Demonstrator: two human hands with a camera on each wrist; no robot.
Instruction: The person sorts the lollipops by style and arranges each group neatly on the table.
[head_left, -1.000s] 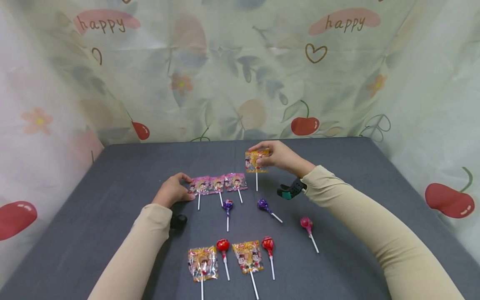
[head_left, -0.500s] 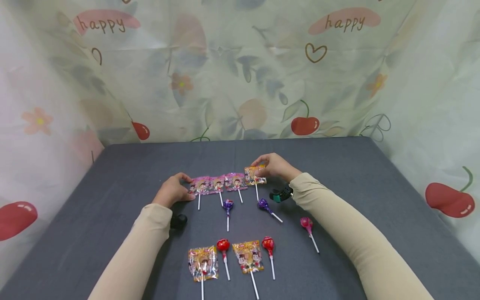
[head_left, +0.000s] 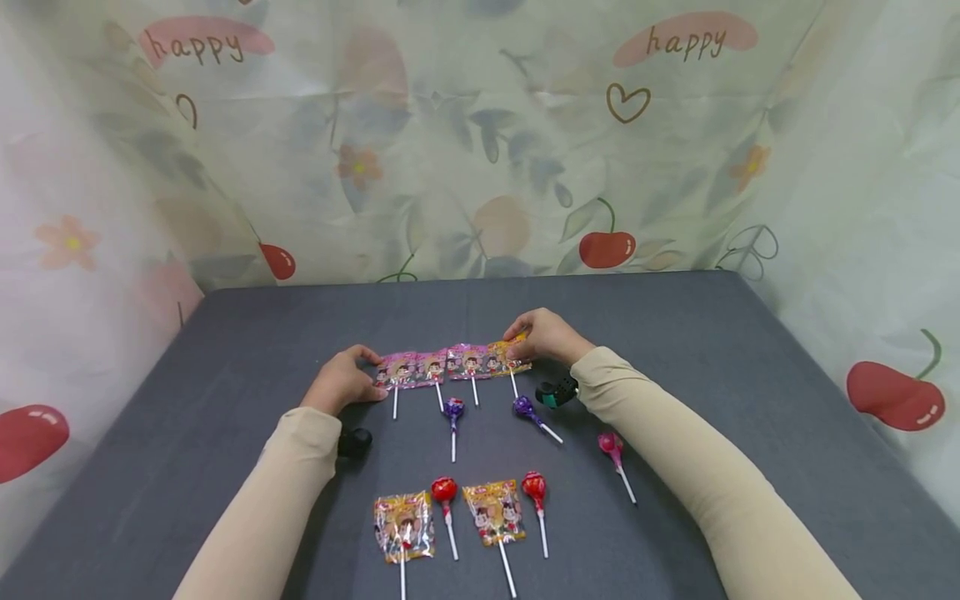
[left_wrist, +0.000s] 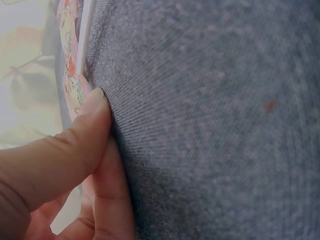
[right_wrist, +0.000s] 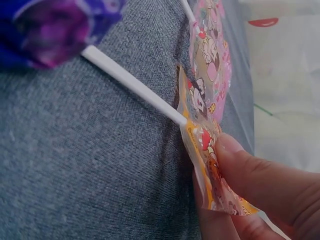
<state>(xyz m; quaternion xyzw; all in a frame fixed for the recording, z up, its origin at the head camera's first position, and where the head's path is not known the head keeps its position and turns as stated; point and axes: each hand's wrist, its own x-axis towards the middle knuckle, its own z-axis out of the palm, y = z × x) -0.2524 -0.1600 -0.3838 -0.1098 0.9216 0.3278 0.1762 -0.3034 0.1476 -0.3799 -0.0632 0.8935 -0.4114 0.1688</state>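
Note:
Three flat lollipops in pink wrappers lie in a row at mid-table, sticks toward me. My left hand [head_left: 342,383] holds the left edge of the leftmost pink lollipop [head_left: 397,371], thumb near the lower corner; in the left wrist view the thumb [left_wrist: 92,105] meets the wrapper. At the row's right end my right hand [head_left: 551,337] pinches the wrapper of a yellow lollipop [head_left: 498,358], whose left edge meets the rightmost pink lollipop [head_left: 468,360]. In the right wrist view the yellow wrapper [right_wrist: 202,150] stands tilted between thumb and fingers, its stick [right_wrist: 135,90] pointing toward a purple lollipop.
Two round purple lollipops [head_left: 453,408] lie just below the row, and a round pink one [head_left: 611,444] lies to the right. Nearer me are two yellow flat lollipops [head_left: 405,527] alternating with two round red lollipops [head_left: 444,490]. A patterned curtain [head_left: 465,150] hangs behind the grey table.
My right hand has brought the yellow lollipop down and slightly left, from above the table to the right end of the pink row. The left hand has stayed at the row's left end.

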